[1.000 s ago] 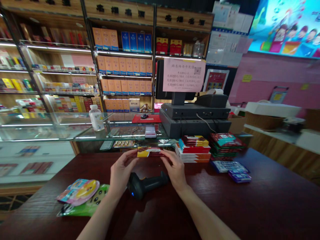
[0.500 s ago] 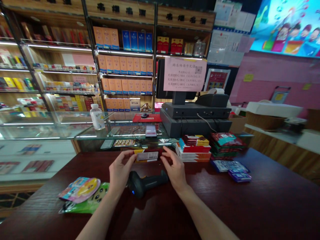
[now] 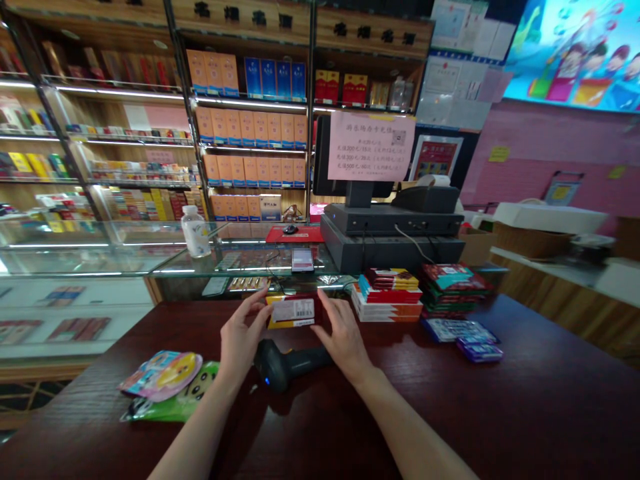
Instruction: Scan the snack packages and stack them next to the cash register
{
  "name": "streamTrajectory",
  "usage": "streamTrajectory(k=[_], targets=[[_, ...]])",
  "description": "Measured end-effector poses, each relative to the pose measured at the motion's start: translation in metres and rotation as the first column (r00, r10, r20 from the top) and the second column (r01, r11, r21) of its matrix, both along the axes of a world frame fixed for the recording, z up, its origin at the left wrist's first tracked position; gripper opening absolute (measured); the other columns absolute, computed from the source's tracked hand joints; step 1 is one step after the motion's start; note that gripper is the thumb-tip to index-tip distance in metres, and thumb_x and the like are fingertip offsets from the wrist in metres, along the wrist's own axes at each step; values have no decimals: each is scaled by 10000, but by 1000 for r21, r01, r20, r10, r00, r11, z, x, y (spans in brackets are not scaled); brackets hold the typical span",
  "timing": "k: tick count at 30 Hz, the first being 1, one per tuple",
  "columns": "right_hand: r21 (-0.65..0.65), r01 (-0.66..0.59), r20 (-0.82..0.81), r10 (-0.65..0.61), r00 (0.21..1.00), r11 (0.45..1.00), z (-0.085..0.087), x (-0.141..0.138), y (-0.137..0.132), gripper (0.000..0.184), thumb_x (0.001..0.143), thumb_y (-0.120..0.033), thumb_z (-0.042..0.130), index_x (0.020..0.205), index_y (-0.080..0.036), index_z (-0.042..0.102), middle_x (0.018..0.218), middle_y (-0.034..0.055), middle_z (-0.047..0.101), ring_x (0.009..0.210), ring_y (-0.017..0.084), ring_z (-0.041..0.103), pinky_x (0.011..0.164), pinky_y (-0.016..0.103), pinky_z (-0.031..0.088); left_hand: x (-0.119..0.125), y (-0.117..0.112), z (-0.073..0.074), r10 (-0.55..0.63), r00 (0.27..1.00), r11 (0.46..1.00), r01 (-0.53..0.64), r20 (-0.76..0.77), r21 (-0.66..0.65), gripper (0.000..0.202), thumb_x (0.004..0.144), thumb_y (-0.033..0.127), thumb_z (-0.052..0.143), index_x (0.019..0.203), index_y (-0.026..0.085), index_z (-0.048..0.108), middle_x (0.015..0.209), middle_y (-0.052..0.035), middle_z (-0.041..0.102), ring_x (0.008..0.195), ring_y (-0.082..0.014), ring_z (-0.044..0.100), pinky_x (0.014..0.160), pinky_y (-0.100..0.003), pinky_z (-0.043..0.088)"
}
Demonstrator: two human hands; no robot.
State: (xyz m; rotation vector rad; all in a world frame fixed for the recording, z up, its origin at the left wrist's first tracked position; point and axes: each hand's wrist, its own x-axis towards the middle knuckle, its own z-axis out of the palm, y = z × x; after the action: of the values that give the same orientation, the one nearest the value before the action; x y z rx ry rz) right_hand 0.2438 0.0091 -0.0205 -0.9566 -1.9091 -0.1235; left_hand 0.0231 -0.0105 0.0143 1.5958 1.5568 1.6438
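My left hand [image 3: 241,343] and right hand [image 3: 344,335] grip the red carton [image 3: 293,323], its barcode [image 3: 300,309] facing up; scanner [image 3: 283,365] lying just below, not held.

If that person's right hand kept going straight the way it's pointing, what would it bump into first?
The red-and-yellow cigarette carton comes first. The right hand points toward it and already seems to touch its right end, so there is little or no gap left to travel.

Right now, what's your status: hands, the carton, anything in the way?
Left hand and right hand holding red-and-yellow carton by its ends. Barcode label showing. Handheld barcode scanner lying on counter just below the hands.
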Motion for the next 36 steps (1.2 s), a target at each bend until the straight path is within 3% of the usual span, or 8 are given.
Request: streamTrajectory(k=[4, 8, 12, 20, 24, 27, 30, 36], targets=[[-13, 6, -7, -6, 1000, 1000, -1, 6, 5, 845, 868, -143, 662, 1577, -318, 237, 1214, 92, 616, 1134, 292, 585, 981, 505, 528, -6, 3, -4, -25, 965, 996, 46, -261, 77, 503, 862, 474, 608, 1314, 255, 625, 954, -19, 719, 893, -194, 677, 931, -375, 514], [-29, 23, -1, -23, 1000, 999, 2, 12, 7, 821, 859, -144, 674, 1561, -308, 280, 1184, 89, 618, 1093, 290, 592, 961, 502, 528, -12, 7, -11, 31, 825, 984, 74, -564, 162, 704, 810, 460, 710, 1451, 287, 478, 1087, -44, 705, 1055, -247, 625, 1136, -555, 329], [-39, 24, 22, -23, 999, 999, 6, 12, 5, 818, 857, -136, 672, 1558, -305, 285, 1174, 94, 619, 1091, 301, 590, 962, 515, 519, -15, 7, -14, 100, 687, 975, 77, -719, 209, 853, 808, 435, 725, 1543, 306, 310, 1180, -51, 654, 1128, -255, 584, 1179, -580, 257], [-51, 17, 50, -15, 999, 999, 12, 8, 0, 825, 869, -142, 655, 1567, -314, 251, 1202, 101, 606, 1132, 311, 574, 984, 534, 502, -15, -4, -2, 181, 576, 965, 52, -797, 257, 712, 839, 360, 705, 1488, 315, 416, 1125, -47, 649, 1121, -262, 579, 1204, -576, 217], [-46, 17, 63, -14, 998, 999, 12, 8, -1, 832, 866, -136, 664, 1569, -302, 251, 1201, 103, 606, 1132, 308, 566, 984, 527, 501, -15, -4, -2, 244, 565, 951, 19, -788, 308, 669, 812, 379, 735, 1434, 322, 496, 1294, -89, 596, 1240, -306, 531, 1204, -592, 211], [-46, 17, 72, -14, 997, 999, 12, 7, -2, 832, 869, -137, 663, 1571, -296, 246, 1200, 100, 610, 1133, 306, 565, 975, 519, 506, -17, -2, -4, 229, 562, 946, 66, -795, 319, 673, 833, 358, 715, 1456, 291, 467, 1413, -105, 557, 1311, -307, 496, 1225, -588, 156], [-52, 23, 78, -18, 997, 998, 11, 7, -2, 829, 871, -142, 661, 1572, -298, 247, 1197, 98, 616, 1133, 307, 568, 964, 516, 512, -19, 1, -6, 187, 561, 945, 122, -807, 304, 674, 861, 349, 683, 1481, 274, 428, 1407, -100, 589, 1314, -288, 508, 1238, -576, 105], [-52, 22, 75, -18, 997, 998, 9, 6, -1, 836, 879, -160, 654, 1582, -306, 225, 1212, 101, 622, 1138, 309, 571, 967, 530, 510, -19, -1, -4, 227, 532, 938, 107, -816, 330, 662, 860, 380, 683, 1473, 286, 450, 1356, -81, 630, 1301, -294, 507, 1238, -594, 61]])
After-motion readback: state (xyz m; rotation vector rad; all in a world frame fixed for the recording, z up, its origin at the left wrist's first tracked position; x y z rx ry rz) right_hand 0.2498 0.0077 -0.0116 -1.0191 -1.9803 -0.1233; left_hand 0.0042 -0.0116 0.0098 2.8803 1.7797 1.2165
